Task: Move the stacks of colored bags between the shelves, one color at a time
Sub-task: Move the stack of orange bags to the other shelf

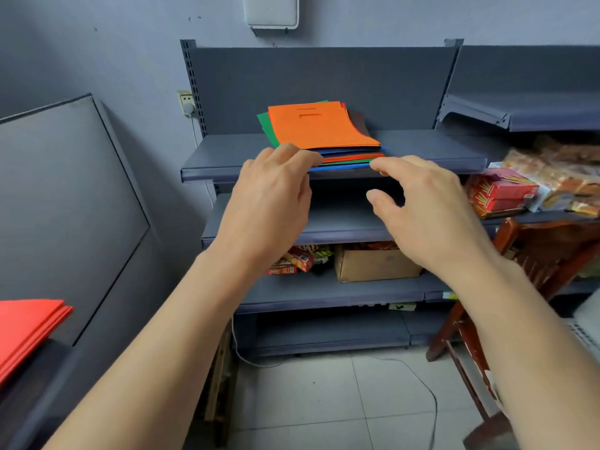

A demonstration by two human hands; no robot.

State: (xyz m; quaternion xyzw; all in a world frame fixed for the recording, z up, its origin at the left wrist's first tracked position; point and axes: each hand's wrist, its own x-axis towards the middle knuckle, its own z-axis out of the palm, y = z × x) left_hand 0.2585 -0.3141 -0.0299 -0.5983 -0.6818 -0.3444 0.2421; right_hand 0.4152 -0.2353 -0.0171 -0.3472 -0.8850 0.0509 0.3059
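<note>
bags of several colours lie in one flat stack (350, 155) on the top shelf (438, 151) of a grey metal shelf unit, near its front edge and a little left of the middle. an orange bag (318, 125) is uppermost, with a slot handle cut near its far end. a green bag (267, 126) sticks out to the left beneath it, and blue, red and green edges show in layers at the front.

the left hand (269, 203) reaches to the stack's front left corner. its fingers are close together and lightly bent, with the fingertips against the layered edges just below the orange bag. its thumb is hidden, so whether it pinches anything cannot be told. the right hand (422, 209) is at the front right corner, fingers loosely spread and curved. its forefinger tip touches the lowest green and blue edges, and the thumb is held apart below, holding nothing.

a second pile of red bags (29, 326) lies well apart at the lower left edge of view, on a dark surface in front of a grey panel. the shelf below (341, 222) the stack is partly covered by the hands. lower down stand a cardboard box (373, 264) and red snack boxes (292, 264). to the right, more red boxes (500, 196) and wrapped snacks sit on a neighbouring shelf, with a wooden chair (526, 254) in front. pale tiles cover the floor (308, 401).
</note>
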